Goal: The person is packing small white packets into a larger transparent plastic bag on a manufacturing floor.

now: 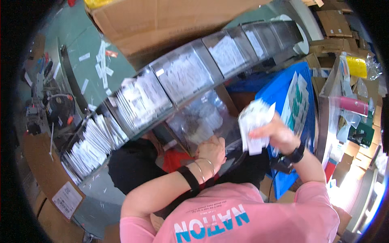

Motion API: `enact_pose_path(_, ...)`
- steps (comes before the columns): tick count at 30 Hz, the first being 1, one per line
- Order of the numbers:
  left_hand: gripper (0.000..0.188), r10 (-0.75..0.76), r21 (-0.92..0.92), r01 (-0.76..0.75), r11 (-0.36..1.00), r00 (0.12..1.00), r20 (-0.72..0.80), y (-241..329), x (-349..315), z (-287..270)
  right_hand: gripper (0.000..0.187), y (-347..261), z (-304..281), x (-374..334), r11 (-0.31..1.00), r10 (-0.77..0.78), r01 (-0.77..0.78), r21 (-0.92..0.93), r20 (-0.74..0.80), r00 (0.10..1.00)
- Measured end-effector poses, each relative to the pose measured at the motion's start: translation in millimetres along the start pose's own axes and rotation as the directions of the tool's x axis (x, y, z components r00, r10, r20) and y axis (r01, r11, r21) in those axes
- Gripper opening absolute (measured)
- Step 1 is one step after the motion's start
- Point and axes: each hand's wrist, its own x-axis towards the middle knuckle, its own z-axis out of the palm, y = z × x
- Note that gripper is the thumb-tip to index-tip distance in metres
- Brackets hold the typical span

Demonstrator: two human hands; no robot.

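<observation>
Item: stack [254, 119], one. Location: in the air off the near edge of the bin row [213, 67], toward its right end, left of the blue crate [275, 87].

Right hand [280, 135]: fingers pinching the stack, thumb across its near face. Left hand [211, 153]: fingers curled in together, at the near end of the clear bag [208, 115]; I cannot tell whether they grip anything.

Handling note: I judge an even, flat thumb pressure best, since the layers look apt to slide. I would free the left fingers to square the loose edges, and keep the stack clear of the bin row's near edge, where a corner could catch.

Appearance: white, thin layers, faintly printed, unevenly fanned along the top, one pointed corner jutting right, a narrow end hanging below. Layer count: too blurred for me to tell.
</observation>
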Motion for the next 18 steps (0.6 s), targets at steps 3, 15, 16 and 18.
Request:
enact_pose_path(3, 0.030, -0.019, 0.068, 0.020, 0.998, 1.000, -0.009, 2, -17, 15, 0.042, 76, 3, -41, 0.903, 0.380, -0.386, 0.188, 0.071, 0.922)
enact_pose_path(15, 0.012, 0.011, -0.006, -0.012, 1.000, 0.996, -0.092, -15, -34, 8, 0.048, 205, 37, 95, 0.581, -0.193, -0.271, -0.767, -0.454, 0.870)
enact_pose_path(16, 0.012, 0.016, -0.029, -0.019, 0.999, 0.994, -0.110, -14, -33, 5, 0.048, 210, 35, 106, 0.575, -0.193, -0.267, -0.773, -0.445, 0.874)
enact_pose_path(18, 0.012, 0.004, -0.060, -0.012, 0.998, 0.992, -0.126, -13, -32, 1, 0.057, 231, 28, 126, 0.530, -0.404, -0.154, -0.834, -0.408, 0.818)
